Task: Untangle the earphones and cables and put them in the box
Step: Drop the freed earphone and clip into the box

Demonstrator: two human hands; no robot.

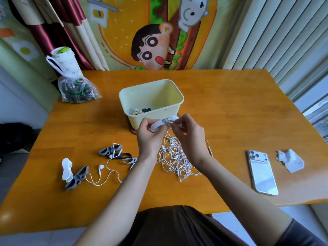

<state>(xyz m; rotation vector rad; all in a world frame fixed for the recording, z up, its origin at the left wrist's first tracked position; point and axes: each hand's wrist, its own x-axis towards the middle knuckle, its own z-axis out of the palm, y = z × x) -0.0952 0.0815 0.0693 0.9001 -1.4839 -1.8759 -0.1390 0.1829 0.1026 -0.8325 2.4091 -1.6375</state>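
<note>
White cables (175, 160) lie knotted on the table (221, 112) right under the hands, likely kept close so strands can be drawn out one by one. The left hand (150, 137) grips a white band (157, 125) and the right hand (188, 134) pinches its other end. It is raised just before the box (150, 82), probably for freeing before it goes in. An earphone (100, 166) and grey clips (110, 151) wait further left, with a phone (262, 173) and tissue (291, 163) set aside right. The print on the bag (78, 91) is too blurred to read.
</note>
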